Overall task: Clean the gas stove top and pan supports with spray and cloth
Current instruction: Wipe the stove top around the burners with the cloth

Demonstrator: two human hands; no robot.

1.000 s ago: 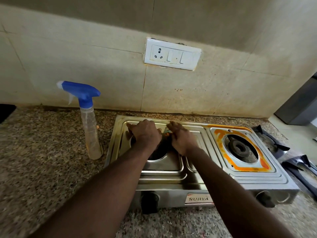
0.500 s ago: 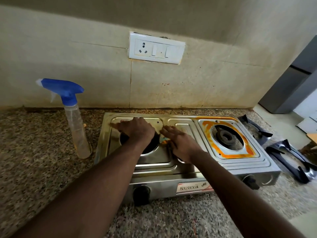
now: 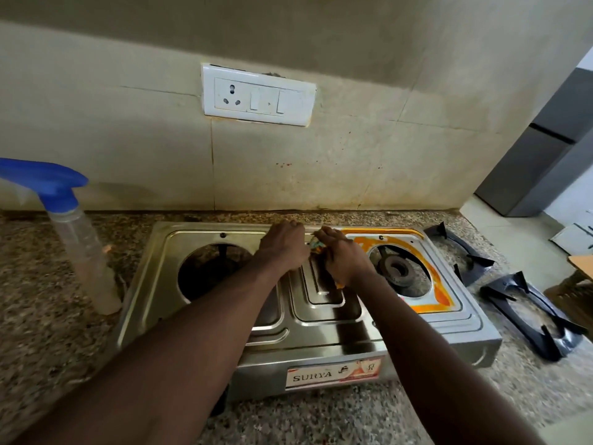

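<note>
A steel two-burner gas stove [image 3: 321, 319] stands on the granite counter. Both hands work at its middle, near the back edge. My left hand [image 3: 284, 247] lies knuckles-up on the steel; what its fingers do is hidden. My right hand [image 3: 343, 258] grips a small orange and multicoloured cloth [image 3: 317, 246] against the stove top. The left burner hole [image 3: 208, 271] is dark and bare. An orange stain rings the right burner [image 3: 399, 271]. Two black pan supports [image 3: 465, 255] [image 3: 532, 316] lie on the counter to the stove's right. A spray bottle [image 3: 80, 245] with a blue trigger stands to the left.
A tiled wall with a white socket and switch plate [image 3: 258, 94] rises behind the stove. The granite counter [image 3: 48, 322] runs left and in front. A grey cabinet [image 3: 545, 149] stands at the right, with a cardboard box edge [image 3: 580, 266] near the supports.
Both hands have moved right, from over the left burner to the stove's middle strip near the back edge. The left burner hole is now uncovered.
</note>
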